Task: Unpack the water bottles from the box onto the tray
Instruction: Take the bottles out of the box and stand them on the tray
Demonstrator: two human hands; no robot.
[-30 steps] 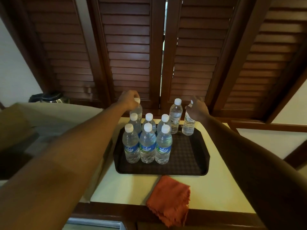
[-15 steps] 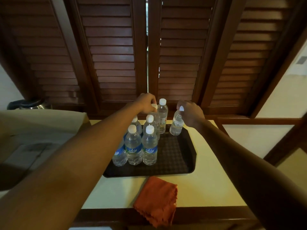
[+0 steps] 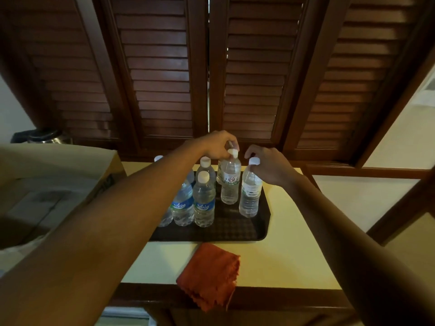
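Observation:
Several clear water bottles with white caps stand upright on a dark brown tray on a cream table top. My left hand pinches the cap of a bottle at the back of the tray, partly hidden behind a green-labelled bottle. My right hand grips the neck of the rightmost bottle, which stands on the tray. The blue-labelled bottles form a cluster at the tray's left; my left forearm hides part of it. The open cardboard box stands to the left.
A folded orange cloth lies on the table at its front edge, partly overhanging. Dark wooden louvred shutters rise right behind the tray. A dark metal pot sits behind the box at the far left.
My right hand has brought its bottle nearer and leftward, next to the green-labelled one. My left hand has shifted right along the back row to another cap. The view has swung.

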